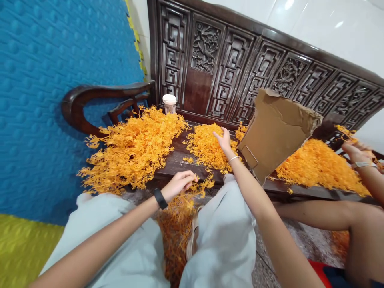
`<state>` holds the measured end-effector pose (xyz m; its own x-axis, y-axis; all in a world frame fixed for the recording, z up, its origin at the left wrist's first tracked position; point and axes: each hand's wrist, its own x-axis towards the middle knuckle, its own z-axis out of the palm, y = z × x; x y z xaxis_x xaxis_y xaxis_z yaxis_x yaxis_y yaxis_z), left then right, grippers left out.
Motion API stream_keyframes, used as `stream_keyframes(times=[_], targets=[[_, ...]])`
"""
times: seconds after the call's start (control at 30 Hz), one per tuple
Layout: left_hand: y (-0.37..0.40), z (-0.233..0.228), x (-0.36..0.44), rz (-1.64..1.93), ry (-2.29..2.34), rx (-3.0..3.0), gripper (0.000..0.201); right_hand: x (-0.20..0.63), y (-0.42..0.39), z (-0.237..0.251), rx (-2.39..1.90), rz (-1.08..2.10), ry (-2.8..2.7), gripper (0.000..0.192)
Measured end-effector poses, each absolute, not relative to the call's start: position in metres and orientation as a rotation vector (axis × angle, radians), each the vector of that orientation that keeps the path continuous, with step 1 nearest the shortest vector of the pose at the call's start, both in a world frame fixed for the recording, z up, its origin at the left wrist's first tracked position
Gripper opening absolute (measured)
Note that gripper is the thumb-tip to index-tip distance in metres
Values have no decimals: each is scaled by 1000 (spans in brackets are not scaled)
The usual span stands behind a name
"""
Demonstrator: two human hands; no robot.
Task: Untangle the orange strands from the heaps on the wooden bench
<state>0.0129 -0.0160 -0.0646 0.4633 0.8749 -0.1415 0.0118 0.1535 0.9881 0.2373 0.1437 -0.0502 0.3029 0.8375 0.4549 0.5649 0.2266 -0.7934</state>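
R hand (223,140), fingers spread loose, rests on the middle orange sprig pile (207,150) at 12 o'clock; L hand (179,184) sits nearer, pinching a sprig bunch (201,185) pointing 3 o'clock.

A dark carved wooden bench (177,160) carries three heaps of orange plastic sprigs (135,148), a white-lidded cup (169,104) standing at its backrest, and a torn cardboard sheet (274,132) propped upright between the middle heap (207,146) and the right heap (318,166).
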Motion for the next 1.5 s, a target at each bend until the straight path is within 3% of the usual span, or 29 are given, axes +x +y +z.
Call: stream_keyframes(times=[0.13, 0.23, 0.4, 0.63, 0.77, 0.9, 1.17, 1.5], targets=[[-9, -54, 4, 961, 840, 1096, 17, 237, 135, -45, -1448, 352, -1435, 38], [0, -47, -8, 1066, 775, 895, 15, 228, 119, -37, -1341, 574, -1555, 23], [11, -41, -19, 1110, 727, 703, 19, 192, 79, -19, -1092, 1056, -1922, 29], [9, -41, -15, 1026, 647, 721, 22, 154, 47, -10, -912, 538, -2390, 37], [5, -38, -15, 1017, 590, 737, 27, 151, 47, -13, -934, 724, -2579, 20], [5, -36, -17, 1047, 598, 755, 32, 155, 45, -8, -870, 977, -2452, 16], [6, -36, -21, 1090, 613, 760, 38, 169, 50, -1, -874, 1181, -2019, 17], [0, -29, -9, 1139, 653, 816, 44, 180, 73, -13, -1131, 907, -1414, 10]])
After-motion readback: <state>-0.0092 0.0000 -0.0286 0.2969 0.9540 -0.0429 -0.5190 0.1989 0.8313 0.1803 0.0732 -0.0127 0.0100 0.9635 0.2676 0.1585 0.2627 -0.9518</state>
